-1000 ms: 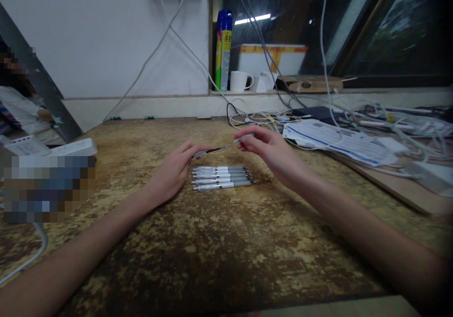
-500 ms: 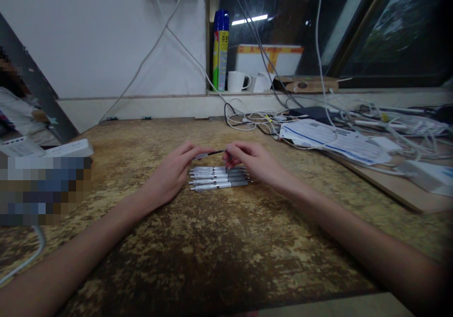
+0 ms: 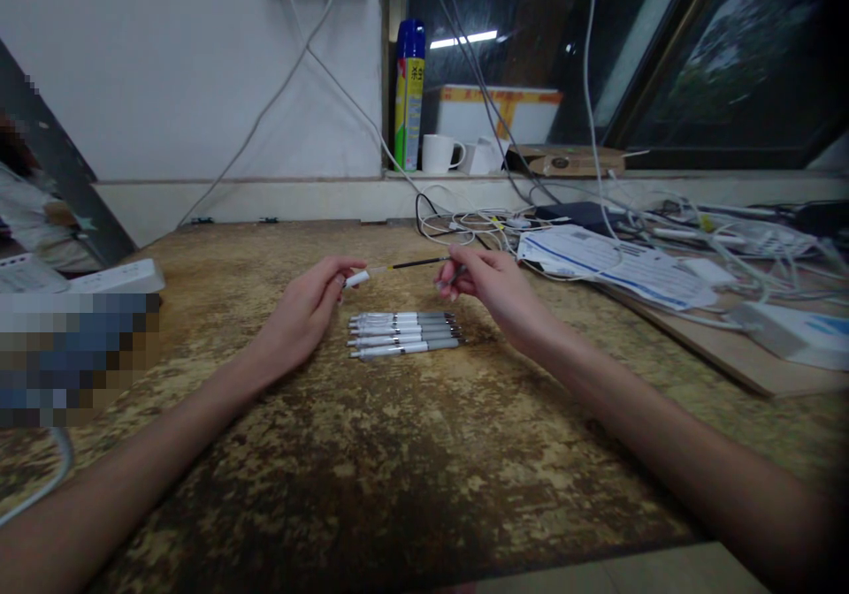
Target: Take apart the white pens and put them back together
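Note:
My left hand (image 3: 306, 309) is closed around a white pen barrel (image 3: 356, 279), whose end sticks out past the fingertips toward the right. Between the thumb and fingers of my right hand (image 3: 494, 289) is a thin dark ink refill (image 3: 419, 264) with a clear end. It points left, its clear end close to the barrel's mouth. Something small and greyish shows at the lower fingers of that hand, too blurred to name. Below both hands, several white-and-grey click pens (image 3: 406, 346) lie side by side on the worn wooden table (image 3: 398, 453).
Tangled cables (image 3: 464, 223), printed paper (image 3: 597, 262) and a power strip (image 3: 789, 329) on a board crowd the right. A spray can (image 3: 409, 99) and white mug (image 3: 439, 152) stand on the sill. Another power strip (image 3: 119, 286) lies left. A person's sleeve (image 3: 26, 205) shows far left.
My hands have moved apart. The right has gone right and slightly up with the refill, more of which now shows, and the white barrel has come into sight at my left fingers.

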{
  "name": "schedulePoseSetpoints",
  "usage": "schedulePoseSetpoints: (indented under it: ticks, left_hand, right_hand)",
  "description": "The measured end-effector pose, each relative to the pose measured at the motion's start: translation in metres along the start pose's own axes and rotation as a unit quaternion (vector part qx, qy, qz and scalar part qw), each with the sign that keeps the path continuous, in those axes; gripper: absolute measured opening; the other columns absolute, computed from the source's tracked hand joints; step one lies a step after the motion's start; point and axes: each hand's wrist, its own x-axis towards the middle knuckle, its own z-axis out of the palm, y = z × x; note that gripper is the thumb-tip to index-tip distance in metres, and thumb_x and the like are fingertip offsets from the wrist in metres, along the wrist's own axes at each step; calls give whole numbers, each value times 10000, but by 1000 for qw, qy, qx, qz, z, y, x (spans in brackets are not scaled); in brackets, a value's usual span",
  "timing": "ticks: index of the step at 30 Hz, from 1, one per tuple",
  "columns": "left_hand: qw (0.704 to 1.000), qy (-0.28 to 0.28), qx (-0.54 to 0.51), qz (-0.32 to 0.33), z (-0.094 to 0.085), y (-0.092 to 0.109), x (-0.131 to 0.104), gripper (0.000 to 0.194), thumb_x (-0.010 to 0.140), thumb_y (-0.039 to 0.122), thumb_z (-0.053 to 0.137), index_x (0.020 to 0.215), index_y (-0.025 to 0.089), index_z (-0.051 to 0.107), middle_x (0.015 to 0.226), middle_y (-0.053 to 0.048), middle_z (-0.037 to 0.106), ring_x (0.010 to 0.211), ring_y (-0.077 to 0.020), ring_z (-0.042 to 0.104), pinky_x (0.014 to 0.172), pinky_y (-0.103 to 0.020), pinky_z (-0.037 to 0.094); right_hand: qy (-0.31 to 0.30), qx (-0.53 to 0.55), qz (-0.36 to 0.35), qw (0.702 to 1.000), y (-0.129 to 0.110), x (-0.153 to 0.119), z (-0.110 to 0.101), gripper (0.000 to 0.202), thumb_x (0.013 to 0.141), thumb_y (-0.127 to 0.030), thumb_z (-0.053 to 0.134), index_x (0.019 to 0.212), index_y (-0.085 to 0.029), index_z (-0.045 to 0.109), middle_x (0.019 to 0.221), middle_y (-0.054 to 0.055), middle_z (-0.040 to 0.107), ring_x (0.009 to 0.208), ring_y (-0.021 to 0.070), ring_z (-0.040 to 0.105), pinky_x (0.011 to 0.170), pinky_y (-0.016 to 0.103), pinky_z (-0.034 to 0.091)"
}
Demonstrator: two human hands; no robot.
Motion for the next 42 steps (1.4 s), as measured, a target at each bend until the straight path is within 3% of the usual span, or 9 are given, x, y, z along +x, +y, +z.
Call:
schedulePoseSetpoints:
  ticks: [5,11,20,28,42]
  left_hand:
    - [998,-14,-56,-30,1,-2,0,354,1077,335,436,1337,196,633,1280,-98,717,1111,-236,662,1004,-414,508]
    - [992,-19,-117,-51,2,-5,2,336,1032,336,565,1322,189,646,1299,-103,709,1125,-220,673,982,-388,527]
    - [989,-14,-132,-66,1,-3,1,339,975,405,668,1245,200,683,1271,-92,725,1087,-229,685,972,-391,539]
    - [987,-1,-148,-69,1,-8,3,340,934,412,714,1202,203,703,1234,-92,741,1119,-252,683,1002,-413,529]
    - [987,-7,-142,-71,0,-9,2,336,934,421,708,1194,208,704,1236,-87,744,1121,-256,692,1003,-425,538]
  right_hand:
    - [-17,20,6,1000,0,-2,6,342,957,-444,600,743,-183,658,786,53,679,718,158,632,719,303,512]
    - [-37,-43,-35,998,2,-1,5,262,957,-416,603,820,-197,647,896,59,693,817,183,649,855,362,520]
    - [-19,-157,-76,984,2,4,-5,163,927,-345,643,936,-185,672,830,47,704,789,200,668,773,356,509]
    - [-22,-170,-76,982,1,4,-7,116,892,-282,661,948,-185,693,864,60,714,799,210,667,740,353,493]
    - [-28,-155,-65,985,-3,3,-8,128,908,-306,659,910,-182,689,822,54,706,779,205,665,767,365,501]
